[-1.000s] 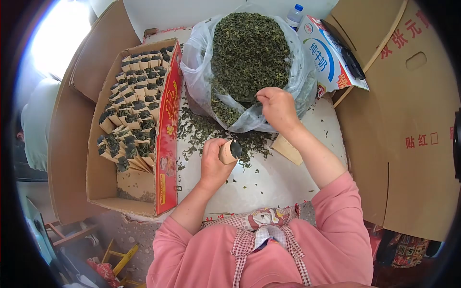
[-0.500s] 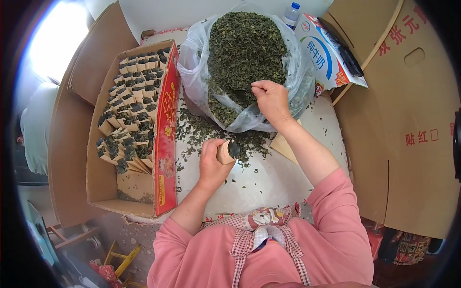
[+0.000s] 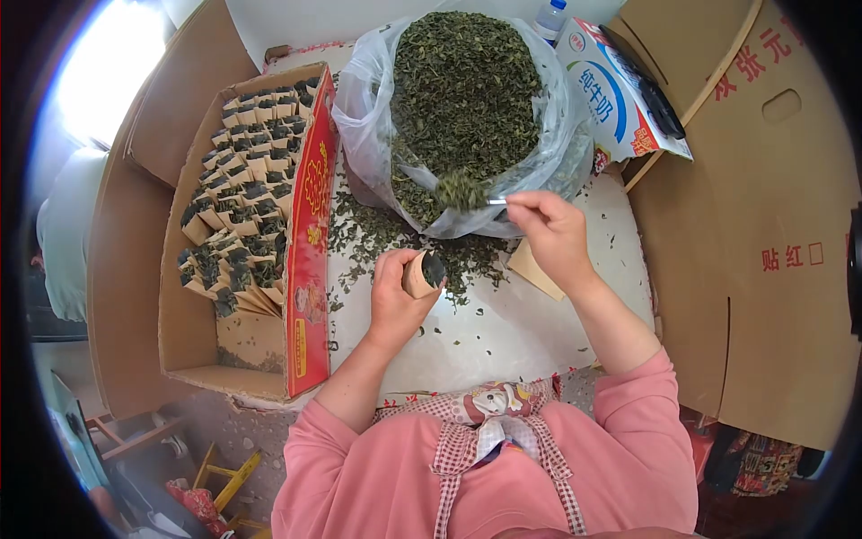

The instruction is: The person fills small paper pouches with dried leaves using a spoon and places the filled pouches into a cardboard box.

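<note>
Fingers, right: thumb and fingertips of the right hand (image 3: 552, 238) pinched together on a spoon's handle (image 3: 499, 202).
Fingers, left: the left hand (image 3: 395, 301) was curled around a paper packet (image 3: 416, 278), its mouth tilted towards two o'clock; dark stuff showed inside, but how full it was I couldn't tell.
Spoon: piled with leaves (image 3: 460, 191), just over the near side of the bag (image 3: 359, 117), apart from the packet.
Bag: at twelve from the body, mouth open, holding a big heap (image 3: 467, 90) of leaf.
Box: at ten, its red side (image 3: 308, 341) standing between the left hand and the rows.
Done so far: many leaf-filled packets (image 3: 256, 171) stood close together along most of the box.
Left, by my reading: the packet in hand, outside the box, and a stretch of box floor showing at the near end.
Spare paper: flat pieces (image 3: 534, 269) at three from the packet.
Spill: loose leaves (image 3: 368, 238) over the white table (image 3: 485, 341).
Around: milk carton (image 3: 597, 99) at one, bottle (image 3: 550, 18) just beside it, tall cardboard (image 3: 772, 341) at two.
</note>
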Available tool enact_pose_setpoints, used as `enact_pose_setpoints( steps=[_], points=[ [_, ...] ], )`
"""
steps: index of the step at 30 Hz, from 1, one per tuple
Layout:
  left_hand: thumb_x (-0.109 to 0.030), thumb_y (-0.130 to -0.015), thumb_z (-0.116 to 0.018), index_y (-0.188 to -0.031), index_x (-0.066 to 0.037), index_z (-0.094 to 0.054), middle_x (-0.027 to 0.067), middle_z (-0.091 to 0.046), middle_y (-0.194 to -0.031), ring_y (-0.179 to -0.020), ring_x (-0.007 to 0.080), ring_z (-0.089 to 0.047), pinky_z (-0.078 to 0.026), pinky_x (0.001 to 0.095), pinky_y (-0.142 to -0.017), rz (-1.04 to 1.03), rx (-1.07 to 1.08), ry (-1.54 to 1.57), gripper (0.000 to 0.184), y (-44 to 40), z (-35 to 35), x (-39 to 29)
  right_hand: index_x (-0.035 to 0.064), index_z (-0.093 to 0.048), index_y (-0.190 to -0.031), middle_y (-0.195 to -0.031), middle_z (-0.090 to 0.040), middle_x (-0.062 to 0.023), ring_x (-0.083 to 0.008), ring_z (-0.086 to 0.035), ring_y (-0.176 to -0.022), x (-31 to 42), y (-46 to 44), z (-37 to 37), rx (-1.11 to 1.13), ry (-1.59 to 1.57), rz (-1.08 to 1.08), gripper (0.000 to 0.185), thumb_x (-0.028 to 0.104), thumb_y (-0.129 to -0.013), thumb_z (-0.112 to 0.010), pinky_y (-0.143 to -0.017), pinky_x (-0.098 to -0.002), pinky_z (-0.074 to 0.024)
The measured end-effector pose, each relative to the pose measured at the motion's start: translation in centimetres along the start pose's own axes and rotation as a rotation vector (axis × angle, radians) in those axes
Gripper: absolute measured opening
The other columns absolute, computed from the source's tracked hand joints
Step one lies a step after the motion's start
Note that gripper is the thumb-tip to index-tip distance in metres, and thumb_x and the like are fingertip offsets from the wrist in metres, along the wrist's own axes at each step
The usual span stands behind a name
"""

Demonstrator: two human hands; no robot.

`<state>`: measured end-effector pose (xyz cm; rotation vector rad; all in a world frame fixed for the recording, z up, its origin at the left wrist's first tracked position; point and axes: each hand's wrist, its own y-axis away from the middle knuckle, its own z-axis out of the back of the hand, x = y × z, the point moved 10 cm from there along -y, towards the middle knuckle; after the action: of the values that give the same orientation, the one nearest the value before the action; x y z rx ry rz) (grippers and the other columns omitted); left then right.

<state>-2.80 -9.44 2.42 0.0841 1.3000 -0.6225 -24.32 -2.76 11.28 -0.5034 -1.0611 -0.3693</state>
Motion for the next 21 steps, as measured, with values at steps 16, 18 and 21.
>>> enact_pose_setpoints(
  steps=[16, 18, 21],
  points=[
    [0.001, -0.066, -0.080, -0.111, -0.003, -0.050, 0.0079, -0.048, -0.107, -0.099, 0.0181, -0.053, -0.045, 0.0299, -0.088, 0.062, 0.070, 0.074, 0.055, 0.4, -0.7, 0.5, 0.0016, -0.067, -0.090, -0.088, -0.069, -0.0103, -0.0228, -0.065, -0.083, 6.1, 4.0, -1.8, 0.329, 0.187, 0.393, 0.014, -0.007, -0.080, -0.065, -0.074, -0.0311, -0.0508],
    [0.001, -0.066, -0.080, -0.112, -0.003, -0.050, 0.0084, -0.048, -0.107, -0.099, 0.0185, -0.053, -0.046, 0.0303, -0.088, 0.080, 0.082, 0.091, 0.055, 0.4, -0.9, 0.7, 0.0015, -0.067, -0.089, -0.087, -0.069, -0.0108, -0.0248, -0.065, -0.081, 7.6, 3.9, -2.0, 0.328, 0.246, 0.462, 0.016, -0.009, -0.078, -0.064, -0.072, -0.0325, -0.0506],
    [-0.002, -0.066, -0.081, -0.112, -0.003, -0.049, 0.0091, -0.049, -0.107, -0.098, 0.0197, -0.053, -0.046, 0.0314, -0.088, -0.014, 0.079, -0.016, 0.056, 0.4, -0.8, -0.3, 0.0005, -0.065, -0.086, -0.086, -0.067, -0.0113, -0.0278, -0.063, -0.078, 9.8, 4.6, -2.8, 0.357, 0.352, 0.633, 0.020, -0.012, -0.071, -0.062, -0.070, -0.0358, -0.0490]
  ],
)
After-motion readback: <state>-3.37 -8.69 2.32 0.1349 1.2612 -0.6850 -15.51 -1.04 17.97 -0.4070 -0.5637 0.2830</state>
